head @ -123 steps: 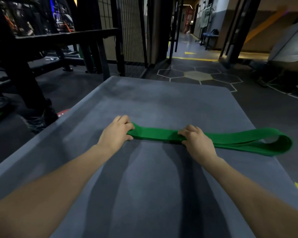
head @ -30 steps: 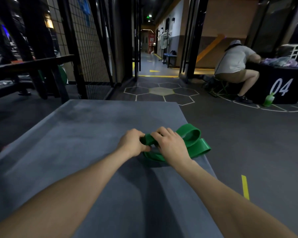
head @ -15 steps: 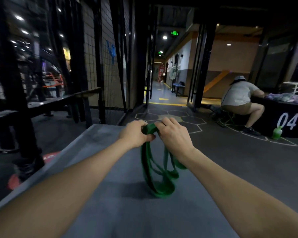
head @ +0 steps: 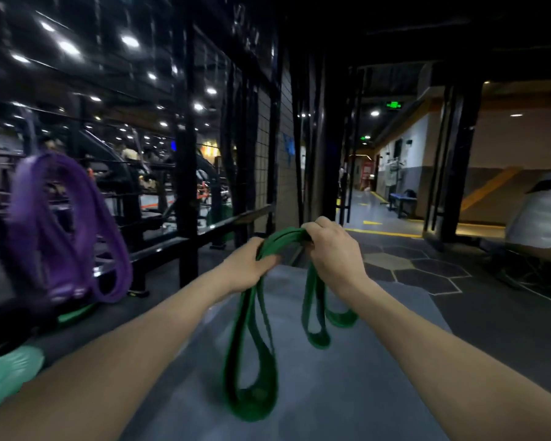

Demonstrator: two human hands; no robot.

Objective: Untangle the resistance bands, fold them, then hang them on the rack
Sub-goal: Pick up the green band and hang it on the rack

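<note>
Our left hand (head: 252,265) and right hand (head: 333,253) grip the folded green rubber resistance band (head: 252,370), just lifted off the grey padded mat (head: 347,393); hanging comes next.

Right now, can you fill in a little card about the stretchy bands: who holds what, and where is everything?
green band: folded in loops, lifted, hanging down over the grey mat
left hand: grips the green band's top
right hand: grips the green band's top
purple band: hangs in loops at the left, blurred
person in white: far right, partly seen
</note>
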